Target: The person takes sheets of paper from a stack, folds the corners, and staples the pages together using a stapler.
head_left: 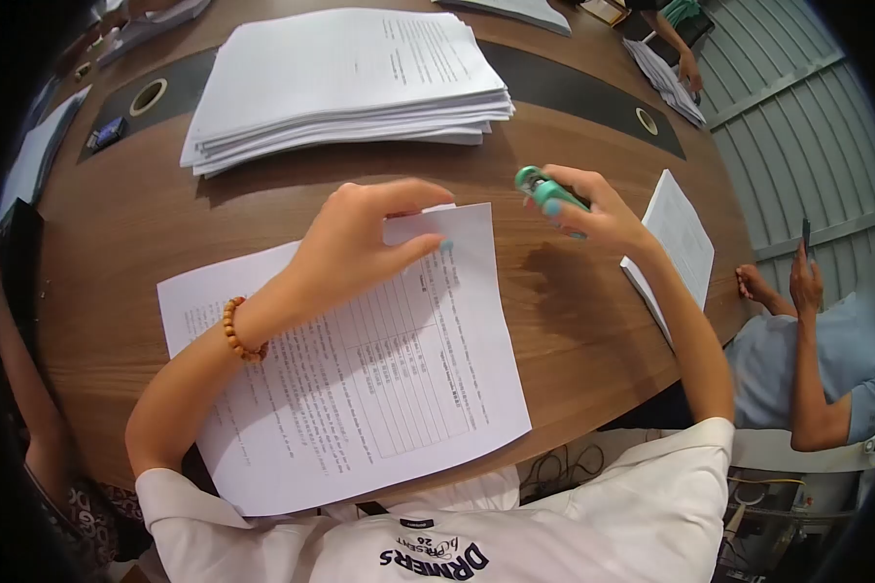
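My left hand [379, 233] is at the far edge of a printed paper sheet [360, 389] that has a table on it. The thumb lies on top of the paper and the fingers curl over its far edge, near the far right corner. A beaded bracelet circles that wrist, and my forearm hides part of the print. Raised to the right, my right hand [593, 209] is closed around a green stapler [557, 194]. The stapler is apart from the paper, above the brown tabletop [574, 340]. Whether more sheets lie under the top one, I cannot tell.
A tall paper stack [350, 78] stands beyond my hands. Another stack [685, 243] lies beside my right forearm. A tape roll [149, 96] and a small blue item [107, 134] are at the far left. A person [807, 350] sits at right holding a phone.
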The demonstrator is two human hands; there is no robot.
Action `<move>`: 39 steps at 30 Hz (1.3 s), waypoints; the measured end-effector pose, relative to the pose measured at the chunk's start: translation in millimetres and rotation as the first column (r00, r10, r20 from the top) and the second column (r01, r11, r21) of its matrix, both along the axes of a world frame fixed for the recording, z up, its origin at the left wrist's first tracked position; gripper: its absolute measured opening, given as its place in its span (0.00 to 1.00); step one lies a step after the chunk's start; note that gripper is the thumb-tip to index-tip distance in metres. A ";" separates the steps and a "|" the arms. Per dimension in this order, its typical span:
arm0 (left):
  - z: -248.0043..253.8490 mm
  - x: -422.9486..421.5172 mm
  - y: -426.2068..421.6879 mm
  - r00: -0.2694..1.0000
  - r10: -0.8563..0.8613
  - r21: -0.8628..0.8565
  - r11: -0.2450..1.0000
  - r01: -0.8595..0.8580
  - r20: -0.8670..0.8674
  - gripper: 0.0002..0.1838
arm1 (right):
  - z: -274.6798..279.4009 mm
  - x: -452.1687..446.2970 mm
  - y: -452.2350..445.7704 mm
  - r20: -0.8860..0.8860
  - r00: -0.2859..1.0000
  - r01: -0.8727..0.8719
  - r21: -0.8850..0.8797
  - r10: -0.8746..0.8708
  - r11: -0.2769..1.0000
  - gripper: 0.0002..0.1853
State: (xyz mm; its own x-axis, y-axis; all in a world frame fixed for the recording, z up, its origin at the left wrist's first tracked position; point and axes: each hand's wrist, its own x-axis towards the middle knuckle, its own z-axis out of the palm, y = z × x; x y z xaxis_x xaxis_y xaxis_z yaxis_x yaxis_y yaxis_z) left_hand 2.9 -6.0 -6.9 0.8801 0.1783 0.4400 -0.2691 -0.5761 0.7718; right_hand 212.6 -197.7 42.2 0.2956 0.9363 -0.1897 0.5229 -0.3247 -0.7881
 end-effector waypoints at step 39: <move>3.3 74.5 104.0 0.902 0.405 0.978 0.074 -0.196 0.150 0.07 | -65.2 18.1 -48.1 -0.519 0.846 0.378 0.423 -0.122 0.824 0.23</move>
